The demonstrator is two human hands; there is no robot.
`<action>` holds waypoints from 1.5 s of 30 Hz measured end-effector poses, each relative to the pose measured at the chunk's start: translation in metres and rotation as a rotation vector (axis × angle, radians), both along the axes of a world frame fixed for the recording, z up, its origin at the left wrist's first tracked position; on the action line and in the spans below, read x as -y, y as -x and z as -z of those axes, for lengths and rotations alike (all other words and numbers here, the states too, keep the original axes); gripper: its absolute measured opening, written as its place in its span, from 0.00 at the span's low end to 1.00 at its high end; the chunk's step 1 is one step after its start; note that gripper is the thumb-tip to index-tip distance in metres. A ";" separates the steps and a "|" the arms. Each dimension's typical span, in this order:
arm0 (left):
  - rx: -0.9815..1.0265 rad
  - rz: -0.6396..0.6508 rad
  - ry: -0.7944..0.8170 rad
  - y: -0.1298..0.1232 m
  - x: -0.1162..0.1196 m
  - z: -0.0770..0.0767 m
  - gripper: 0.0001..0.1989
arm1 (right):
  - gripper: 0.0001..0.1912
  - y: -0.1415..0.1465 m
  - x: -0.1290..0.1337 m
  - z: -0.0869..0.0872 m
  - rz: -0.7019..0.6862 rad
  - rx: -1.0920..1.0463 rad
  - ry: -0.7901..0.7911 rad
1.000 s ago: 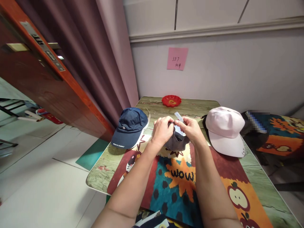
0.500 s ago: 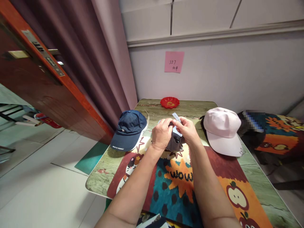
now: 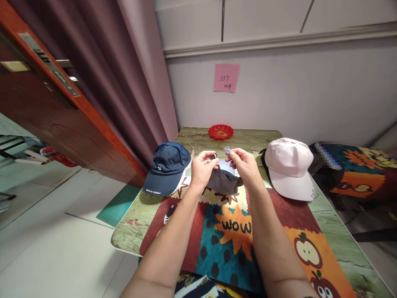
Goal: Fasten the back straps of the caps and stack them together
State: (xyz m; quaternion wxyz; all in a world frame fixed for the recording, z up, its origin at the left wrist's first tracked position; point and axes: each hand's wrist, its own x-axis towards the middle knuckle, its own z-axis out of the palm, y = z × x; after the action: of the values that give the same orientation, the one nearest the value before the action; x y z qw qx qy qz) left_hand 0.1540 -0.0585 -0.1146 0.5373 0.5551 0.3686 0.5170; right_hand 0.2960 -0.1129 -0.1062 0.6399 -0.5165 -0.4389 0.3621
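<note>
We hold a small dark strap end, joined to the gray cap (image 3: 223, 182), pinched between the thumb and fingers of our left hand (image 3: 202, 169). Our right hand (image 3: 245, 164) has its grip clamped on a small pale tag (image 3: 227, 150). The gray cap hangs between our hands, above the patterned mat (image 3: 214, 240) on the table (image 3: 130, 231). The navy cap (image 3: 169, 167) lies to the left, the pale pink cap (image 3: 290, 167) to the right, and the red dish (image 3: 221, 132) beyond our hands.

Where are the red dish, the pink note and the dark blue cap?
Red dish (image 3: 221, 132): head view, its middle.
Pink note (image 3: 226, 85): head view, the paper below the first line of writing.
Dark blue cap (image 3: 171, 158): head view, the crown.
</note>
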 end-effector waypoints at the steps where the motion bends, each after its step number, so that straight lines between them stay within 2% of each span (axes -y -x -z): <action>1: 0.001 -0.001 -0.001 0.000 0.000 0.000 0.17 | 0.19 0.000 0.002 -0.002 0.001 -0.002 0.008; 5: 0.036 0.018 -0.017 -0.003 0.001 0.000 0.18 | 0.20 0.001 0.004 -0.006 0.063 0.016 0.003; 11: 0.084 0.025 -0.026 -0.008 0.000 0.006 0.18 | 0.20 -0.004 -0.002 0.003 0.126 -0.014 -0.019; 18: 0.060 0.080 -0.029 -0.014 0.000 0.004 0.17 | 0.19 -0.009 -0.006 0.010 0.095 0.005 0.039; 30: 0.037 0.112 -0.049 -0.013 0.005 0.004 0.18 | 0.18 -0.003 -0.004 0.008 -0.032 -0.106 0.059; 35: 0.017 0.131 -0.043 -0.012 0.006 -0.003 0.17 | 0.19 -0.001 -0.005 0.010 -0.045 -0.101 0.063; 41: 0.033 0.139 -0.020 -0.010 0.008 -0.008 0.16 | 0.20 -0.005 -0.006 0.013 -0.147 -0.076 0.088; 45: 0.054 0.154 0.003 -0.009 0.010 -0.009 0.17 | 0.20 -0.006 -0.006 0.014 -0.137 -0.124 0.078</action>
State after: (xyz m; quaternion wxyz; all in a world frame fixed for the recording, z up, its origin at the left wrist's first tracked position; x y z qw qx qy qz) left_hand 0.1629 -0.0687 -0.1051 0.5859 0.5669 0.3112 0.4885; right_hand 0.3016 -0.1070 -0.1203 0.6189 -0.4864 -0.4182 0.4533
